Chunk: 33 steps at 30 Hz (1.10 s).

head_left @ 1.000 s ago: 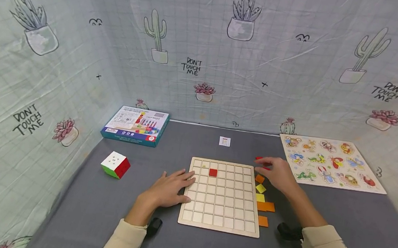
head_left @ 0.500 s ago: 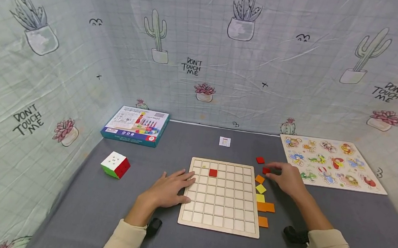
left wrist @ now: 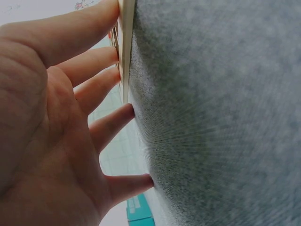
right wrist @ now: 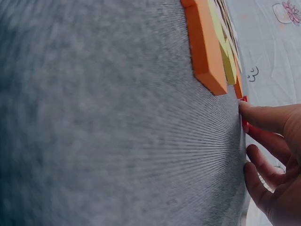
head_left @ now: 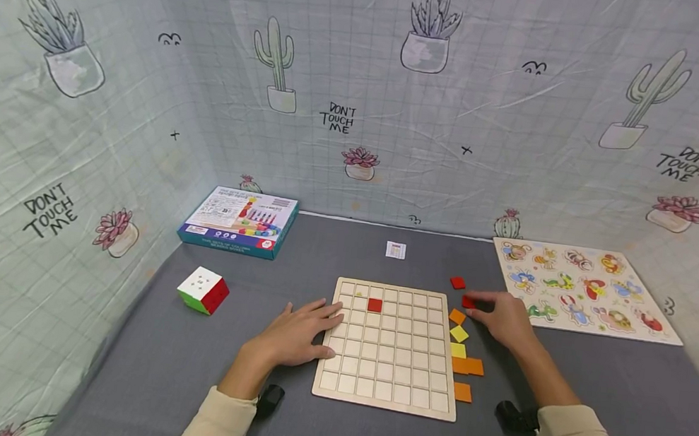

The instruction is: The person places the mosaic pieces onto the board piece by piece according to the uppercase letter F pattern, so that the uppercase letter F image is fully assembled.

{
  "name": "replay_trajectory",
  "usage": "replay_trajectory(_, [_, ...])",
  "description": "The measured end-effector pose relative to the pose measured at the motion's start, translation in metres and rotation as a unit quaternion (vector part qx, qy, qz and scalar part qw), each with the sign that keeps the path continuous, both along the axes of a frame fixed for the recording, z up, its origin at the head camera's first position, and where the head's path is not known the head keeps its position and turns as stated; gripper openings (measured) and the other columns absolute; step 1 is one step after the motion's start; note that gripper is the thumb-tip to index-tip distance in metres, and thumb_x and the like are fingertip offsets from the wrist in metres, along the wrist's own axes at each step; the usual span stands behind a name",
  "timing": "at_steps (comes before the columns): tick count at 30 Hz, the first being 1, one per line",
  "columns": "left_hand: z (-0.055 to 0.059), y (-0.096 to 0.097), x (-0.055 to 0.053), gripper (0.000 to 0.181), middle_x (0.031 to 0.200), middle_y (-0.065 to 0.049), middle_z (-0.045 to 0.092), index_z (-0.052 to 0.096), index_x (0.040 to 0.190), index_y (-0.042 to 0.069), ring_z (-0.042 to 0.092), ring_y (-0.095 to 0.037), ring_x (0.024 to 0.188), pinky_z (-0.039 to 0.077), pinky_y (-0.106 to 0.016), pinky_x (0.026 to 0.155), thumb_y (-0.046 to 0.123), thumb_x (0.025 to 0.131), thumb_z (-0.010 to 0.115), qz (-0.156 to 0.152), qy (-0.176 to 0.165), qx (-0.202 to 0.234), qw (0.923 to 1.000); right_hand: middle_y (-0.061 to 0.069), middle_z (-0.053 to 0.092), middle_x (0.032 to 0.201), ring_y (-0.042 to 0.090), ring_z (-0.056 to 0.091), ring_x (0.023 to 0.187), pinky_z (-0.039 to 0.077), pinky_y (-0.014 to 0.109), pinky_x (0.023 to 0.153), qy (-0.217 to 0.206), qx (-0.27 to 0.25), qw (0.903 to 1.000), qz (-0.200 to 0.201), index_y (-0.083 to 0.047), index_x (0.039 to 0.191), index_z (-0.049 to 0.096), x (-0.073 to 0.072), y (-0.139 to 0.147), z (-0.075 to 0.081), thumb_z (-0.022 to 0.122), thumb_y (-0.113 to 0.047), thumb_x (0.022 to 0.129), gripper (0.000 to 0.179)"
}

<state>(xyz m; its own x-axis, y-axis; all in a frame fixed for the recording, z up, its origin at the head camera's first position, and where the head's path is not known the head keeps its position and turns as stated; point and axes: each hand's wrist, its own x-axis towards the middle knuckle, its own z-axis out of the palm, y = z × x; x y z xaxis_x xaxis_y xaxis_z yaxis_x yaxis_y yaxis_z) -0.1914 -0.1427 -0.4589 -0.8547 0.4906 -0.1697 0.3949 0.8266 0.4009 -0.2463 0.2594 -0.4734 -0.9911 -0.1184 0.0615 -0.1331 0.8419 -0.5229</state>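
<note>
A: Two hands down. R hand (head_left: pixel 505 321) sits just right of the board (head_left: pixel 390 346), fingertips on a red tile (head_left: pixel 467 301) flat on the mat (head_left: pixel 180 371).

B: Gripping it?

A: Fingers look curled over it w/ thumb close by, like a pinch, but the head view is too small to be sure it's off the mat. R wrist view shows a fingertip (right wrist: pixel 256 115) touching the tile's red edge (right wrist: pixel 244 100), so contact at least.

B: Which way is the tile from the hand?

A: At the fingertips, toward the board's upper right corner. It's square, so no long axis to speak of. R hand is far nearer; L hand (head_left: pixel 299 333) is across the board.

B: L hand doing what?

A: Fingers straight, spread, lying on the board's left edge, palm on the mat. L wrist view shows fingertips (left wrist: pixel 110 54) against the wooden rim (left wrist: pixel 126 47). Holds nothing.

B: Around it?

A: 2nd red tile (head_left: pixel 458 283) just beyond the first, apart. Orange (head_left: pixel 457 316) and yellow (head_left: pixel 458 333) tiles run down the board's right side. One red tile (head_left: pixel 374 304) sits in a cell near the board's top. Farther out: animal puzzle (head_left: pixel 585 289) right, cube (head_left: pixel 203 289) and box (head_left: pixel 239 220) left.
</note>
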Motion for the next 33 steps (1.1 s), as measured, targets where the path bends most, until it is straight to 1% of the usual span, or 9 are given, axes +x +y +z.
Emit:
replay_trajectory(12, [0.0,-0.0007,0.0001,0.067,0.166,0.002,0.038,0.047,0.154,0.019,0.029,-0.031,0.158,0.018,-0.078,0.119,0.038,0.094,0.071,-0.003,0.004,0.007,1.0,0.024,0.073,0.122,0.048,0.064,0.118,0.05,0.064,0.098,0.03,-0.002,0.9993,-0.022,-0.006,0.119,0.077,0.0001,-0.002,-0.0046,0.076,-0.019,0.092,0.03])
replay_trajectory(23, [-0.0003,-0.0003,0.0001,0.066,0.166,0.003,0.039,0.048,0.153,0.02,0.03,-0.031,0.158,0.019,-0.078,0.119,0.039,0.094,0.071,0.0,0.003,0.001,1.0,0.024,0.074,0.119,0.049,0.066,0.114,0.052,0.062,0.094,0.039,-0.005,0.9989,-0.023,-0.006,0.115,0.078,0.0022,-0.0018,-0.0057,0.077,-0.018,0.091,0.027])
replay_trajectory(26, [-0.0003,-0.0002,0.0002,0.066,0.166,0.003,0.04,0.049,0.153,0.02,0.03,-0.031,0.157,0.019,-0.077,0.119,0.039,0.094,0.071,0.001,0.003,0.002,1.0,0.024,0.074,0.119,0.048,0.065,0.115,0.051,0.062,0.096,0.043,-0.014,0.9987,-0.023,-0.005,0.114,0.079,0.0018,-0.0011,-0.0064,0.077,-0.017,0.091,0.026])
replay_trajectory(30, [-0.0004,-0.0002,0.0,0.066,0.166,0.003,0.039,0.049,0.153,0.02,0.03,-0.031,0.158,0.019,-0.077,0.119,0.038,0.094,0.071,0.0,0.003,0.002,1.0,0.024,0.074,0.119,0.047,0.064,0.118,0.049,0.062,0.1,0.033,-0.031,0.9986,-0.026,-0.005,0.115,0.078,0.0015,0.0003,-0.0067,0.076,-0.017,0.092,0.026])
replay_trajectory(33, [-0.0007,-0.0003,-0.0001,0.066,0.166,0.003,0.039,0.049,0.153,0.019,0.03,-0.031,0.158,0.019,-0.078,0.119,0.039,0.094,0.071,-0.001,0.004,0.0,1.0,0.024,0.075,0.118,0.047,0.065,0.116,0.05,0.062,0.099,0.031,-0.04,0.9983,-0.029,-0.003,0.115,0.077,0.0022,0.0002,-0.005,0.074,-0.016,0.093,0.026])
